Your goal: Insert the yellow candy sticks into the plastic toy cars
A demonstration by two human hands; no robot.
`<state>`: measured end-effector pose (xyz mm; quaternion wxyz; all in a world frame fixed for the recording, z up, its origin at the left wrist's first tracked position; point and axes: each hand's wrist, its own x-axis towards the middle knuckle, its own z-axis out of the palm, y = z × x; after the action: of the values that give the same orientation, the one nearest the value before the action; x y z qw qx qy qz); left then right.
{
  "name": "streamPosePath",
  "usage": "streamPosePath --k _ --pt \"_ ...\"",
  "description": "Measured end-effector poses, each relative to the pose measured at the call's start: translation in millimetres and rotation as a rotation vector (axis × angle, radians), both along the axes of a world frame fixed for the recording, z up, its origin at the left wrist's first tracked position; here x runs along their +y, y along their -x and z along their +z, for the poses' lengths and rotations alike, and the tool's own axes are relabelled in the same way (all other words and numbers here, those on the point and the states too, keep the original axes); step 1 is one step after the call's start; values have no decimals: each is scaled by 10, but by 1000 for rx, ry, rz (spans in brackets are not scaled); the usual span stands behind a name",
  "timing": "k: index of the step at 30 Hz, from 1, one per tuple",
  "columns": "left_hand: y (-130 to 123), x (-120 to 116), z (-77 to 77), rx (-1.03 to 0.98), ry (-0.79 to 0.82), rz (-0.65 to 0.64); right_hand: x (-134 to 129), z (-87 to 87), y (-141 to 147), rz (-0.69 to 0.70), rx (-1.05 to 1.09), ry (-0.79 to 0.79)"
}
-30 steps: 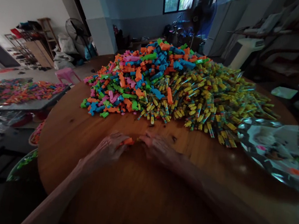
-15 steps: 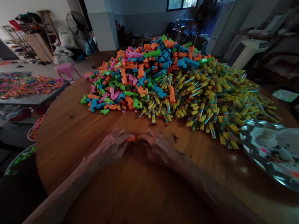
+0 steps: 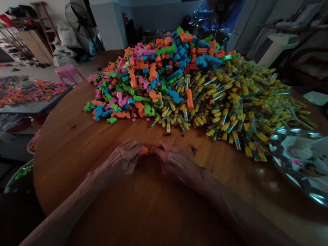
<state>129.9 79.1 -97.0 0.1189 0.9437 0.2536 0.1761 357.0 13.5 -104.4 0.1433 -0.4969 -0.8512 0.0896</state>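
Observation:
Over the near middle of the table, my left hand (image 3: 125, 156) is closed around a small orange plastic toy piece (image 3: 145, 151), whose end sticks out past the fingertips. Facing it, my right hand (image 3: 171, 160) pinches at the tip of that piece. A small yellow piece showed at its fingertips a moment ago; the fingers now cover most of it. Beyond my hands lies a heap of orange, blue, green and pink plastic toy pieces (image 3: 133, 80). Against it on the right rests a heap of clear tubes with yellow ends (image 3: 239, 104).
The round wooden table (image 3: 67, 142) carries both heaps. On its right stands a shiny metal tray (image 3: 287, 171) with papers and scraps. To the left, another table (image 3: 30, 106) holds more coloured pieces, with a pink stool (image 3: 68, 72) behind it. A floor fan (image 3: 79, 19) stands farther back.
My hands have drawn slightly closer together, and the yellow bit between them has mostly gone from sight. The camera view has shifted a little; the heaps look unchanged.

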Motion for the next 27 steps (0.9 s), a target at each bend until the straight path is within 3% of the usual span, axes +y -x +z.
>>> streamPosePath --k 8,16,22,27 --pt "-25 24 -23 6 12 -66 7 203 86 16 -180 42" --pt "-29 -18 -33 14 12 -44 69 127 96 78 -117 36" --pt "-2 -45 -35 86 -2 35 38 96 137 48 -100 60" --pt "32 4 -135 -13 -24 -7 59 90 197 79 -121 46"
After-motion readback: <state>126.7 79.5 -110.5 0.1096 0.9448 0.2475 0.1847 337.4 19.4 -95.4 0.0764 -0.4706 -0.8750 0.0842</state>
